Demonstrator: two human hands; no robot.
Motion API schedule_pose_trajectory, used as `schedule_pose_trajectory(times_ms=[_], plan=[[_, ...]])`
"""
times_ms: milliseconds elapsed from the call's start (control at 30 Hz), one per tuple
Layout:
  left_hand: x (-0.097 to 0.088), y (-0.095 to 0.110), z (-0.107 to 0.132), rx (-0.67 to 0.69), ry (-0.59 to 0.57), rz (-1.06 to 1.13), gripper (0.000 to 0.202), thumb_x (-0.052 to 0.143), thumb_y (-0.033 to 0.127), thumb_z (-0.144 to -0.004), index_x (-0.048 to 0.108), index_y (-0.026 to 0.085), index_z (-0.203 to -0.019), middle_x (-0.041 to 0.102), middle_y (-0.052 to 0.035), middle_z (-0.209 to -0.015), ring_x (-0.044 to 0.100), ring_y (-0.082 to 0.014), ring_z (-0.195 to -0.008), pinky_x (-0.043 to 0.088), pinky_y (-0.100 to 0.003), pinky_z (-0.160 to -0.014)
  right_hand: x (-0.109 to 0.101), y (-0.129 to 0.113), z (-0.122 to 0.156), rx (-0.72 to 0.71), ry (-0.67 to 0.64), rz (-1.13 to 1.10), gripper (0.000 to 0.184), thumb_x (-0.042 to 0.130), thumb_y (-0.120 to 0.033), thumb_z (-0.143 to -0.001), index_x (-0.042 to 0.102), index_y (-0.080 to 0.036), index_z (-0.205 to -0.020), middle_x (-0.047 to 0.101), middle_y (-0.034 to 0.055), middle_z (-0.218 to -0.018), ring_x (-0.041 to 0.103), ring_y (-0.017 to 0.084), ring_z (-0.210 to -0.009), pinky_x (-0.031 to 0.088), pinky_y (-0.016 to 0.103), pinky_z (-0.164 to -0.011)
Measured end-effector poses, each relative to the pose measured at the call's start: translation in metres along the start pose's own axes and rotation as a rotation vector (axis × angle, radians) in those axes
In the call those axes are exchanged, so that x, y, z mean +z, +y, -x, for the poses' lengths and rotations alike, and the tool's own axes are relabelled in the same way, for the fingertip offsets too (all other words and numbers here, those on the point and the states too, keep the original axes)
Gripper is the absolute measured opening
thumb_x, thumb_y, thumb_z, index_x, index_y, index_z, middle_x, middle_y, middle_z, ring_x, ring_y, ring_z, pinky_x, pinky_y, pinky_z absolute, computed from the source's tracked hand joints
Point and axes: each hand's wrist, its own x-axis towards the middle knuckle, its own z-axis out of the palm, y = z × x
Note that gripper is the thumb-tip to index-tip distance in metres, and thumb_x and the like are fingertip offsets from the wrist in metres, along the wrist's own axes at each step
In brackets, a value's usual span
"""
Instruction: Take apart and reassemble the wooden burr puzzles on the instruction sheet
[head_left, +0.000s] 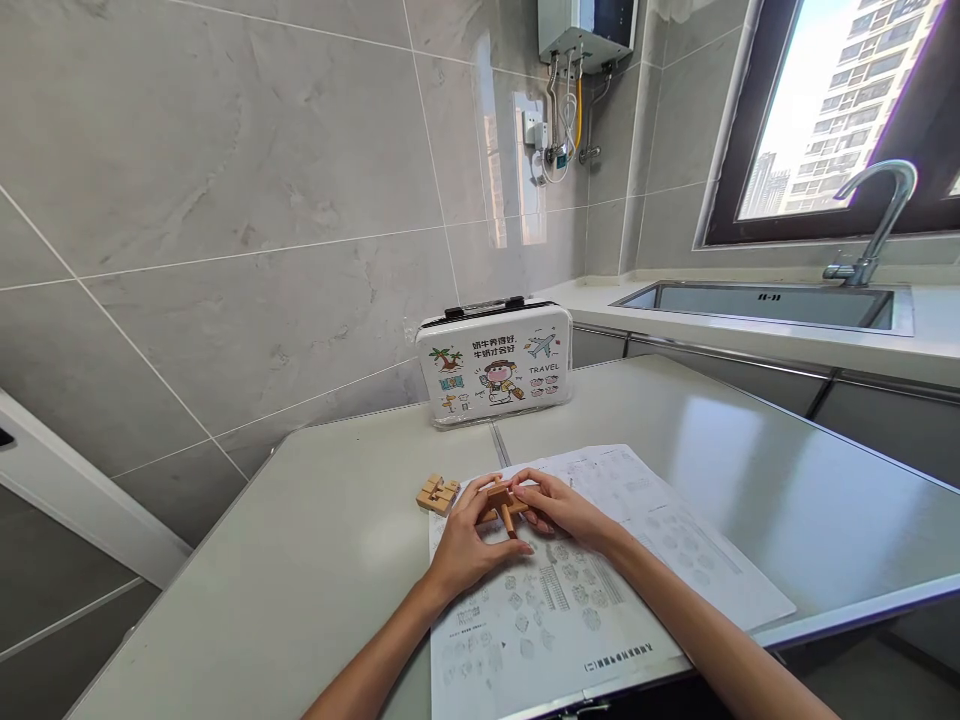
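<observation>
Between my two hands is a wooden interlocking puzzle (501,497) made of sticks that cross one another, held just above a printed sheet. My left hand (471,535) grips it from the left, its thumb stretched along the near side by a stick that points down toward me. From the right, the fingers of my right hand (556,503) pinch the end of a stick. Beside my left fingertips, a second wooden puzzle (436,493), squarish and assembled, lies at the sheet's far left corner. The printed sheet (540,650) carries small diagrams of puzzle pieces.
A white case (495,365) with cartoon prints stands upright at the back of the pale table (337,550), near the tiled wall. Beyond the table's right side is a counter with a sink (765,300) and a tap (885,220). A water heater (587,35) hangs above.
</observation>
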Motion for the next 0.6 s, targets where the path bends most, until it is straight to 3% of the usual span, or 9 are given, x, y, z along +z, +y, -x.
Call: schedule_pose_trajectory(times_ms=[233,433,600], plan=[[0.0007,0.0003,0.0012,-0.022,0.107,-0.129,0.06,0.085,0.051,-0.078,0.067,0.036,-0.133,0.03,-0.0085,-0.158,0.045,-0.034,-0.141,0.043,-0.052,-0.118,-0.0011,-0.0002,0.0,-0.036,0.05,0.006,0.046,0.065,-0.064,-0.091,0.057,-0.023,-0.111,0.056,-0.0079,-0.06,0.039,0.008,-0.044,0.024,0.021,-0.046],[0.0019,-0.0026,0.0013,-0.101,0.087,-0.063,0.056,0.07,0.054,-0.091,0.056,0.037,-0.143,0.041,-0.0094,-0.144,0.055,-0.029,-0.131,0.048,-0.048,-0.112,0.0013,-0.0062,0.0029,-0.069,0.074,-0.006,0.048,0.066,-0.063,-0.091,0.057,-0.023,-0.115,0.059,-0.0061,-0.062,0.04,0.009,-0.047,0.027,0.023,-0.049],[0.0015,-0.0033,-0.0011,-0.086,-0.026,0.045,0.061,0.063,0.052,-0.096,0.047,0.031,-0.151,0.057,-0.0099,-0.138,0.062,-0.0271,-0.124,0.048,-0.044,-0.11,0.0003,-0.0042,0.0019,-0.07,0.08,-0.006,0.05,0.067,-0.064,-0.09,0.057,-0.023,-0.118,0.06,-0.0058,-0.062,0.042,0.01,-0.047,0.028,0.023,-0.048]])
